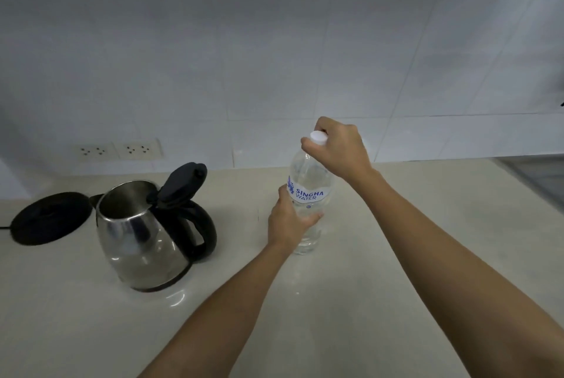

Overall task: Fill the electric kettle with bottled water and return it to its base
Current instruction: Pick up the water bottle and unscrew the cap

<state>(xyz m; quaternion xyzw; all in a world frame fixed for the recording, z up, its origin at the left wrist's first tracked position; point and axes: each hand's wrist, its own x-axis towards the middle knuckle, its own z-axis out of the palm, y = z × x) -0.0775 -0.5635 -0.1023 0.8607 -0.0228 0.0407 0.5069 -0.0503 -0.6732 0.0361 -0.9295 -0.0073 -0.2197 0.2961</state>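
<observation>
Bottle: water bottle [308,194] is standing on the counter [366,270], cap [318,137] on.
Left hand [290,225]: fingers wrapping the bottle's body.
Right hand [338,145]: fingers pinching the cap.
Kettle [143,237]: sitting lid-open beside its base [48,217].
Remaining: uncapping, pouring, returning.

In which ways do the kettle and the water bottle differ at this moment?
The kettle is shiny steel with a black handle; the water bottle is clear plastic with a blue label. The kettle's lid stands open, while the bottle's white cap is on, gripped by the right hand. The left hand holds the bottle; nothing touches the kettle. Both stand upright on the counter.
</observation>
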